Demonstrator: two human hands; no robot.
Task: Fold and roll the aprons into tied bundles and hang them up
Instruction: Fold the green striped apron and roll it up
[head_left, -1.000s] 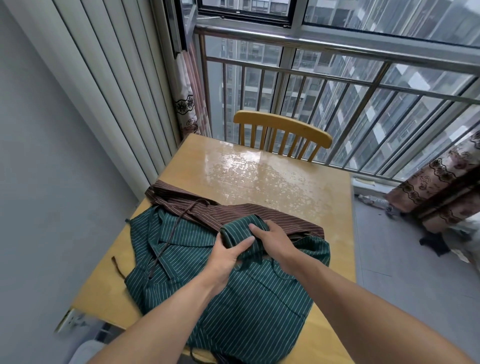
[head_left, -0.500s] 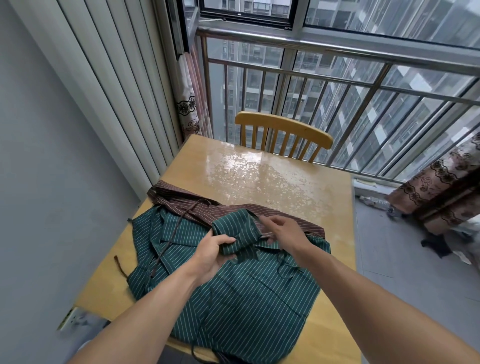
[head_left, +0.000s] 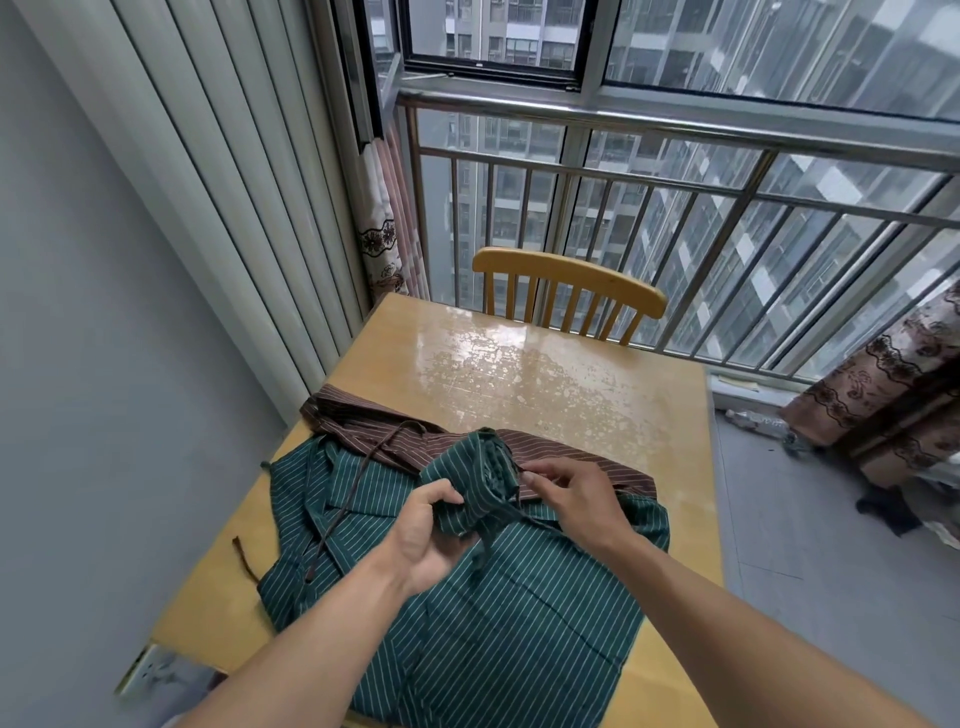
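A rolled green striped bundle (head_left: 475, 480) is held just above a green striped apron (head_left: 493, 613) that lies spread over the near part of the tabletop (head_left: 519, 374), reaching to its near edge. The left hand (head_left: 423, 535) grips the bundle's near end, fingers curled round it from below. The right hand (head_left: 574, 493) sits at the bundle's far end, thumb and forefinger pinching at the fabric edge there; what exactly it pinches is too small to tell. A thin dark tie (head_left: 480, 551) hangs from the bundle onto the spread apron. A brown striped apron (head_left: 379, 431) lies partly under the green one, towards the left edge of the tabletop, with a brown cord (head_left: 337, 512) trailing across the green cloth. A wooden chair (head_left: 569, 283) stands at the tabletop's far edge.
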